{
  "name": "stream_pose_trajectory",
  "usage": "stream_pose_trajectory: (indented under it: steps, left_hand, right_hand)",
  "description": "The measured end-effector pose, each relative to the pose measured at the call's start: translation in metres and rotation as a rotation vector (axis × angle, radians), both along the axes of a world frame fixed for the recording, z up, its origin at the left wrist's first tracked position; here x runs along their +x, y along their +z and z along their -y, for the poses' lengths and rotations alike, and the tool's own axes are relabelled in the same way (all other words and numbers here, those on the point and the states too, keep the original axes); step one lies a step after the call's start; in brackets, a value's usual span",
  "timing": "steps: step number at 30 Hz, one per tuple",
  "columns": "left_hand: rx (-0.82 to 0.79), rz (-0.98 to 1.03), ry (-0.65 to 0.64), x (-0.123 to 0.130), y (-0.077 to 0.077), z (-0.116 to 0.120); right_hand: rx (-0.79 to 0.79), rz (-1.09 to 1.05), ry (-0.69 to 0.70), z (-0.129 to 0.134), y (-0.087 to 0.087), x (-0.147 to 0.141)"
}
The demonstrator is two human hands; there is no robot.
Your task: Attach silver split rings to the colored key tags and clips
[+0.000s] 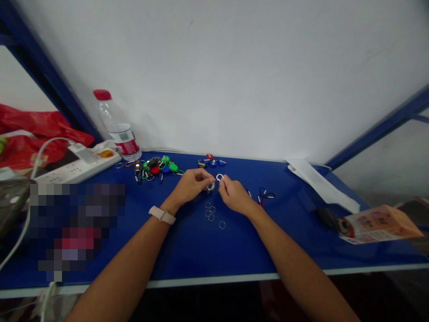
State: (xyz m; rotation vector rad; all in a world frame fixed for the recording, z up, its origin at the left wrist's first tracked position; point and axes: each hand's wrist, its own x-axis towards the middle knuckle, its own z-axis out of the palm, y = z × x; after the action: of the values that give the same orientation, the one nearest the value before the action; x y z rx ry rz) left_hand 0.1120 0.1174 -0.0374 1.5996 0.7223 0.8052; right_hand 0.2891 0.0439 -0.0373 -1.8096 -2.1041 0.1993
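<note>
My left hand (pixel 191 185) pinches a small round silvery-grey piece (pixel 210 188); its details are too small to make out. Close beside it, my right hand (pixel 236 195) is closed on a silver carabiner (pixel 219 177), whose curved end sticks out past the fingers. Several thin metal split rings (pixel 211 218) lie on the blue tabletop (pixel 191 255) just below the hands. To the right, partly behind my right wrist, are several blue and red carabiners (pixel 264 195).
A pile of coloured retractable reels with carabiners (pixel 156 170) lies at the back left, near a water bottle (pixel 122 136) and a power strip (pixel 77 169). More small reels (pixel 213 163) sit by the wall. Folded white paper (pixel 321 183) and an orange-brown packet (pixel 378 223) lie right.
</note>
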Motion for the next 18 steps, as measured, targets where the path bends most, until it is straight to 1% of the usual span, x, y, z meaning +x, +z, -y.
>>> stream_pose_trajectory:
  steps: [5, 9, 11, 14, 18]
  left_hand:
    - [-0.051, 0.080, -0.028, 0.001, 0.001, 0.002]
    - [-0.082, 0.114, -0.055, 0.000, 0.005, 0.004]
    - [-0.081, 0.110, -0.062, 0.000, 0.007, 0.005]
    - [-0.095, 0.108, -0.065, -0.001, 0.008, 0.005]
    - [-0.117, 0.095, -0.046, -0.002, 0.007, 0.004]
  right_hand:
    - [0.004, -0.225, 0.071, -0.001, 0.000, 0.000]
    - [-0.057, -0.364, 0.148, 0.001, 0.002, 0.000]
    - [-0.074, -0.347, 0.168, 0.002, 0.002, 0.001]
    - [-0.062, -0.237, 0.164, 0.004, 0.004, 0.002]
    - [-0.028, -0.048, 0.087, 0.007, 0.010, 0.000]
